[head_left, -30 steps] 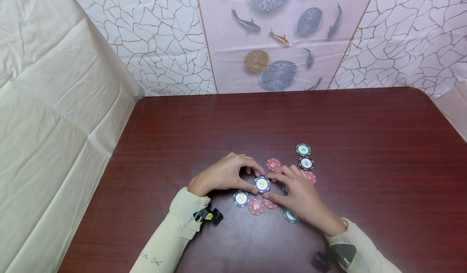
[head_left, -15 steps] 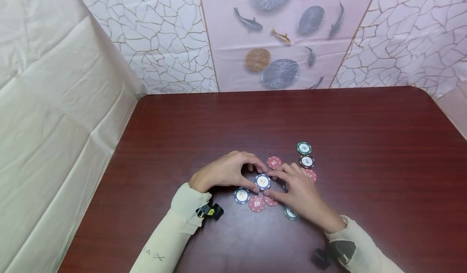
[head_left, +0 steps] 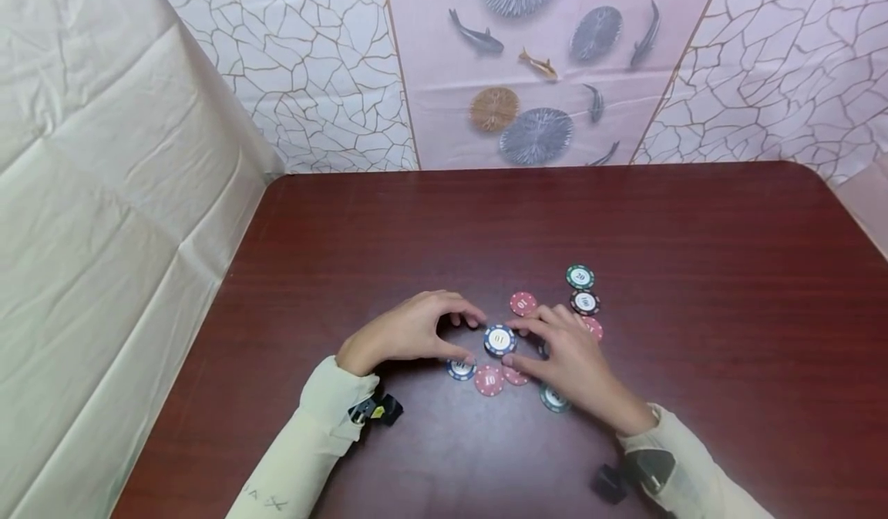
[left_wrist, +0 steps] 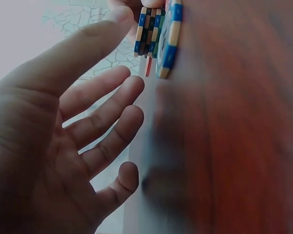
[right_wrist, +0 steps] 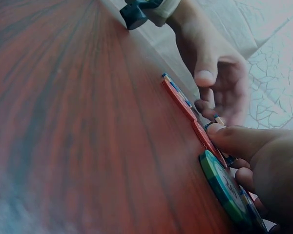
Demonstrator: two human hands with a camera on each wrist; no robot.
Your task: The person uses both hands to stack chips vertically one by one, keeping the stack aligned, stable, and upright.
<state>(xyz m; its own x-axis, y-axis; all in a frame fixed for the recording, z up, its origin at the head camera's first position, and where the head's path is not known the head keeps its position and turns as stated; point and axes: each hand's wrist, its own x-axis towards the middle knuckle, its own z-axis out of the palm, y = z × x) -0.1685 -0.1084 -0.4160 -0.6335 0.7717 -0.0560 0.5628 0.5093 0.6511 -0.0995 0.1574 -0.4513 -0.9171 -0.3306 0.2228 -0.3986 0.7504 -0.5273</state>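
Observation:
In the head view a small stack of poker chips [head_left: 499, 340] has a blue-edged 10 chip on top. My right hand [head_left: 565, 357] holds the stack from the right, thumb on the near side and index finger on the far side. To the left, apart from the stack, is my left hand [head_left: 409, 330], its thumb and fingers spread with nothing between them. Its thumb passes over a blue chip [head_left: 459, 370] on the table. The left wrist view shows the stack's edge [left_wrist: 149, 31] with several layers, past the left fingers [left_wrist: 107, 141].
Flat on the dark red table [head_left: 388, 234] lie red chips [head_left: 489, 380] in front of the stack and another red chip [head_left: 523, 303] behind it. A green chip [head_left: 580, 276] and a black chip [head_left: 585, 302] lie at right. A second green chip [head_left: 554, 399] sits below the right hand.
My left hand has let go of the stack and moved left, over the blue chip. The right hand stays at the stack. The head view has shifted slightly.

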